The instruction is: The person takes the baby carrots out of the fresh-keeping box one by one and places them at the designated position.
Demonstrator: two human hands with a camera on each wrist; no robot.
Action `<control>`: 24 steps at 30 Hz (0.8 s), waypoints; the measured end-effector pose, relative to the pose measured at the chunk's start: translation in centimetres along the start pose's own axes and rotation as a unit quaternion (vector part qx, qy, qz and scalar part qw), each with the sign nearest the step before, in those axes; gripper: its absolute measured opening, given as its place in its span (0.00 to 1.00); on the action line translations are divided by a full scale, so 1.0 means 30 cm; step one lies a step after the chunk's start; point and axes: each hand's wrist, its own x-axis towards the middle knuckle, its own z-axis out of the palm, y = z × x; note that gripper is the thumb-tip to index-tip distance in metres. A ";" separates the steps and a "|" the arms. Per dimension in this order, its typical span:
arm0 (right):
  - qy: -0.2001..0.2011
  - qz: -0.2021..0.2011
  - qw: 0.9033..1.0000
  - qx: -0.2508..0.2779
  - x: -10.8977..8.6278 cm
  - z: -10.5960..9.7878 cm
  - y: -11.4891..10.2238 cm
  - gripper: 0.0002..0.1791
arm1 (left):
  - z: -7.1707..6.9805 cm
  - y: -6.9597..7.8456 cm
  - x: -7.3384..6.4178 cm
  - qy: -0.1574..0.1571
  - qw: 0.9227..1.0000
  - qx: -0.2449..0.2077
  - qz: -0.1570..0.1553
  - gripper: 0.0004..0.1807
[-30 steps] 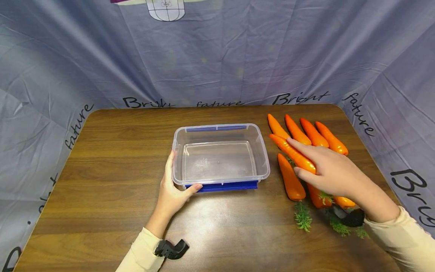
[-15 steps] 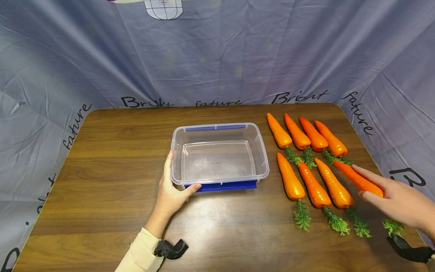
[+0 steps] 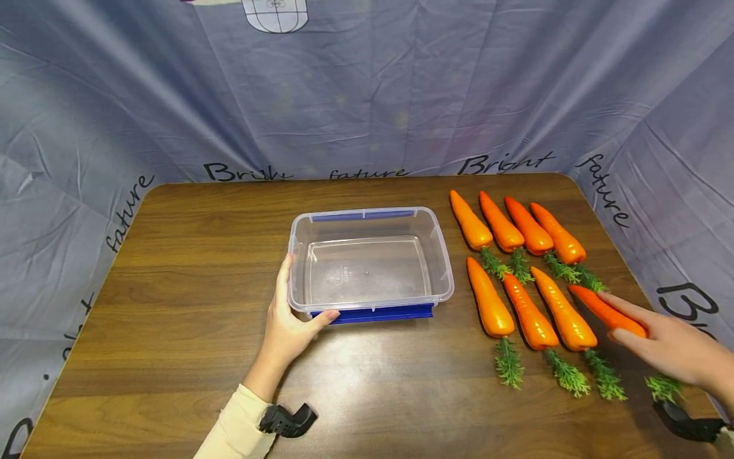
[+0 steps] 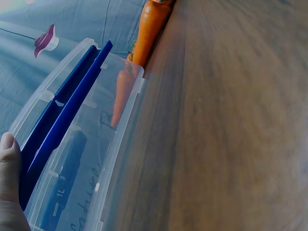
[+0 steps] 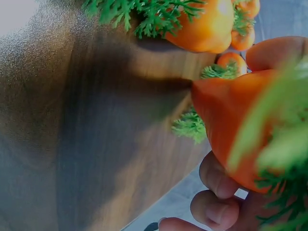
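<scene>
In the head view my left hand [image 3: 291,331] holds the left front corner of a clear plastic food container [image 3: 369,255]. The thumb lies on the front rim by a blue clip [image 3: 378,313], and the other fingers run along the left wall. Nothing lies inside the container. At the far right my right hand [image 3: 679,344] grips a carrot [image 3: 604,310] by its thick end, low at the right end of the front row, tip pointing away. Its green leaves [image 3: 664,386] show below the hand. In the right wrist view the fingers [image 5: 216,180] curl round the carrot's base.
Three orange carrots [image 3: 491,306] with leafy tops form the front row, left of the held one. Behind them several more carrots [image 3: 526,223] lie side by side. The wooden table [image 3: 212,268] ends at a grey-blue cloth [image 3: 367,95] with handwriting on it.
My right hand has carried the carrot from over the middle of the group to the right end of the front row, then slightly down. The left hand and container stay put.
</scene>
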 end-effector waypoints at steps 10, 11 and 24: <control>0.010 -0.025 1.000 0.010 0.039 0.021 0.032 0.41 | -0.001 0.002 -0.001 0.000 1.000 -0.002 0.001 0.70; 0.008 -0.024 1.000 0.012 0.041 0.023 0.032 0.41 | -0.001 0.001 -0.001 0.000 1.000 0.000 0.000 0.70; -0.009 -0.030 0.999 0.028 0.070 0.038 0.021 0.40 | -0.001 0.001 0.000 0.003 1.000 0.000 0.001 0.70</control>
